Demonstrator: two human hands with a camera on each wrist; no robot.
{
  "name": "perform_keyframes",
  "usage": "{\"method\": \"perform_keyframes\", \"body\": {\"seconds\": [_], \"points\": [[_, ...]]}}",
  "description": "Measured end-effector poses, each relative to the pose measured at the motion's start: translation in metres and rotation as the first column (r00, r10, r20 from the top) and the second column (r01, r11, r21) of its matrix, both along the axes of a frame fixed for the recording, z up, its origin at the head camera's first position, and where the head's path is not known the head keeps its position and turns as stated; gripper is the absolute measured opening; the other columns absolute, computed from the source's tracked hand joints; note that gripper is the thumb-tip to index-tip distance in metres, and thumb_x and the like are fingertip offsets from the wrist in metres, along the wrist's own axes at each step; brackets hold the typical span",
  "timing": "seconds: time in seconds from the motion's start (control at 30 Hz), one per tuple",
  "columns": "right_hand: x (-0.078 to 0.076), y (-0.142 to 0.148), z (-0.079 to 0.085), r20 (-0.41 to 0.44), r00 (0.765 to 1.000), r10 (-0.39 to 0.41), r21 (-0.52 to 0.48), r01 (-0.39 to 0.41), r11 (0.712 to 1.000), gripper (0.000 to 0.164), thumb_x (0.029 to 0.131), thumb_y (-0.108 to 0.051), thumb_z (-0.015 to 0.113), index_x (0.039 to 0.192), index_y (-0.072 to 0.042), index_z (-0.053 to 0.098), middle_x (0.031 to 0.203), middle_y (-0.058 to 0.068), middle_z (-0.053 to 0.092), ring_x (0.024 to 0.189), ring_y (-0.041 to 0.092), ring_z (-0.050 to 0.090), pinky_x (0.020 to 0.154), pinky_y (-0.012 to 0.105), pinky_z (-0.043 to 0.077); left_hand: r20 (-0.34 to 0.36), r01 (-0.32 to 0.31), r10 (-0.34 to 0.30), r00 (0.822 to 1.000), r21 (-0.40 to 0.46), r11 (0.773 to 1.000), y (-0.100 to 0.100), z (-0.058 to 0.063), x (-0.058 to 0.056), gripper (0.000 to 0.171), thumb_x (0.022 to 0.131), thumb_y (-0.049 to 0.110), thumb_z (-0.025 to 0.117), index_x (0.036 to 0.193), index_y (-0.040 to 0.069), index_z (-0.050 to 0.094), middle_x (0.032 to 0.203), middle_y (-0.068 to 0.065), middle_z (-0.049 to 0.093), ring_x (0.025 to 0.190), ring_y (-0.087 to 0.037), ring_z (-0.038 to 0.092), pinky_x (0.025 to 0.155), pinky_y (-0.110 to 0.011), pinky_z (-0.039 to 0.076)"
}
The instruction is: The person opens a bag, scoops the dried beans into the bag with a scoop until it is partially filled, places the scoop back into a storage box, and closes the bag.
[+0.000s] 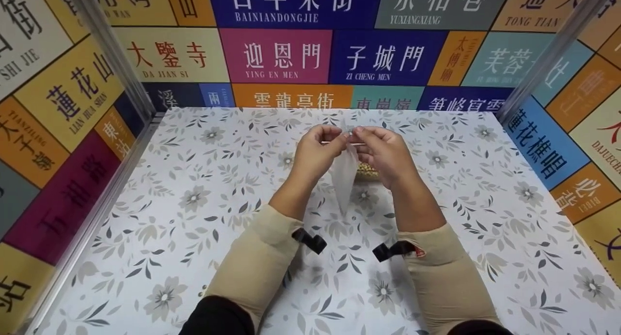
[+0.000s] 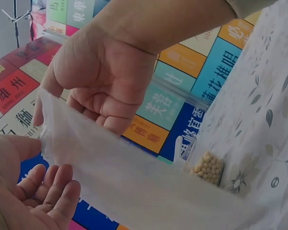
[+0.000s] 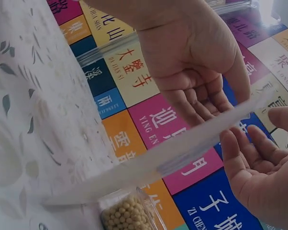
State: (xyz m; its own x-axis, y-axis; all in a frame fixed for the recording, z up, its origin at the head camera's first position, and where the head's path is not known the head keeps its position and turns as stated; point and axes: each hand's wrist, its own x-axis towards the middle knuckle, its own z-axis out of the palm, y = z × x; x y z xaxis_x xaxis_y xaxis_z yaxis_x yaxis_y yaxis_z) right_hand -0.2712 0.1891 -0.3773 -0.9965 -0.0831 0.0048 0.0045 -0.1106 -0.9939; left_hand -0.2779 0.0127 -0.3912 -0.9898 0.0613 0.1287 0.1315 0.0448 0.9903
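Note:
A whitish, translucent plastic bag [image 1: 344, 182] hangs between the two hands above the table, its lower end narrowing to a point in the head view. My left hand [image 1: 316, 151] pinches the bag's top edge between thumb and fingers. Close beside it, the right hand [image 1: 382, 153] pinches the same edge from the other side. Both wrist views show the bag as a flat sheet, its top edge [image 2: 44, 136] held at the fingertips. Behind the bag stands a clear box of round, yellowish beans [image 3: 127, 214], partly covered by the right hand in the head view.
A white cloth [image 1: 194, 252] with grey flowers and leaves covers the table. Panels [image 1: 279, 56] with coloured street-name signs enclose its back and sides, joined by metal corner posts [image 1: 114, 49]. Black straps [image 1: 310, 241] hang from both sleeve cuffs.

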Motion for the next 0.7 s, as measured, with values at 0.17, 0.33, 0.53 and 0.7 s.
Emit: {"method": "perform_keyframes", "body": {"seconds": [0.17,0.33,0.53,0.7], "points": [[-0.0029,-0.0053,-0.0031,0.010,1.000,-0.015,0.061,0.015,0.998,0.039,0.102,-0.026,0.074,0.131,0.000,0.071,0.112,0.000,0.076,0.096,0.015,0.073,0.086,0.026,0.064,0.009,0.006,-0.007,1.000,0.022,1.000,-0.0017,-0.0041,-0.0014,0.032,0.097,0.029,0.076,0.121,0.008,0.072,0.104,-0.007,0.073,0.092,-0.017,0.075,0.085,-0.029,0.066],[0.0002,-0.0075,-0.0030,0.015,1.000,-0.006,0.138,0.004,0.990,0.047,0.099,-0.029,0.079,0.138,-0.004,0.070,0.129,0.004,0.074,0.115,0.015,0.071,0.103,0.030,0.060,0.046,0.014,-0.014,0.999,0.013,1.000,-0.0040,-0.0052,0.0007,0.030,0.098,0.030,0.075,0.121,0.010,0.074,0.101,-0.006,0.073,0.089,-0.019,0.076,0.084,-0.029,0.067],[0.0011,-0.0089,-0.0018,0.003,1.000,-0.026,0.193,0.025,0.981,0.044,0.098,-0.028,0.079,0.136,-0.007,0.072,0.139,0.009,0.072,0.120,0.017,0.071,0.107,0.032,0.059,0.094,0.025,-0.031,0.995,0.060,0.998,-0.0043,-0.0052,-0.0002,0.033,0.097,0.028,0.077,0.124,0.009,0.076,0.102,-0.008,0.076,0.092,-0.020,0.079,0.085,-0.032,0.068],[0.0006,-0.0105,-0.0016,-0.005,0.999,-0.047,0.219,0.047,0.975,0.038,0.099,-0.022,0.074,0.134,-0.007,0.074,0.140,0.008,0.072,0.119,0.017,0.069,0.096,0.024,0.062,0.110,0.027,-0.039,0.993,0.103,0.994,-0.0042,-0.0048,-0.0008,0.031,0.096,0.022,0.075,0.123,0.007,0.077,0.104,-0.009,0.078,0.092,-0.020,0.078,0.086,-0.032,0.068]]}}
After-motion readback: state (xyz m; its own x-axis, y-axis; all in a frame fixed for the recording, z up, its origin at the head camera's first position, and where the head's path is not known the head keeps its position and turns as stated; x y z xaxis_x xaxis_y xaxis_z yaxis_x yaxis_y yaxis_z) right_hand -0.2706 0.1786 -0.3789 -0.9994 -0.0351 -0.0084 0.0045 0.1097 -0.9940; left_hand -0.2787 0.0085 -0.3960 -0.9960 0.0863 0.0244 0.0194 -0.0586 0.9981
